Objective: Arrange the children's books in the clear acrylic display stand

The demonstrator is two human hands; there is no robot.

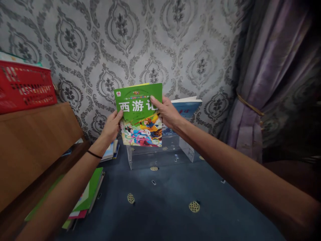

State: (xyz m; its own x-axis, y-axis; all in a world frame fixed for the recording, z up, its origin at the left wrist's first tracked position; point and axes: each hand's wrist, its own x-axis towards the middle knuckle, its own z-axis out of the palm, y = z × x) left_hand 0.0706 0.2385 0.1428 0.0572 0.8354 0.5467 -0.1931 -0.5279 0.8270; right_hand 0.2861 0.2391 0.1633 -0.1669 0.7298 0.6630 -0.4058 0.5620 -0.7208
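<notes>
A green picture book (pixel 140 117) with large white Chinese characters and colourful cartoon figures is held up, cover towards me. My left hand (pixel 112 125) grips its left edge, thumb on the front. On the right edge, my right hand (pixel 167 110) pinches the book with the thumb over the last character. Behind it, a clear acrylic stand (pixel 187 149) rests on the blue patterned cloth. A blue book (pixel 189 108) leans upright on that stand, partly hidden by the green book and my right hand.
On the left are a wooden cabinet (pixel 37 144) and a red plastic basket (pixel 27 87). Stacked books (pixel 95 187) lie below my left forearm, with more books (pixel 110 152) near the wall. A tied purple curtain (pixel 253 110) hangs at right before the patterned wall (pixel 120 40).
</notes>
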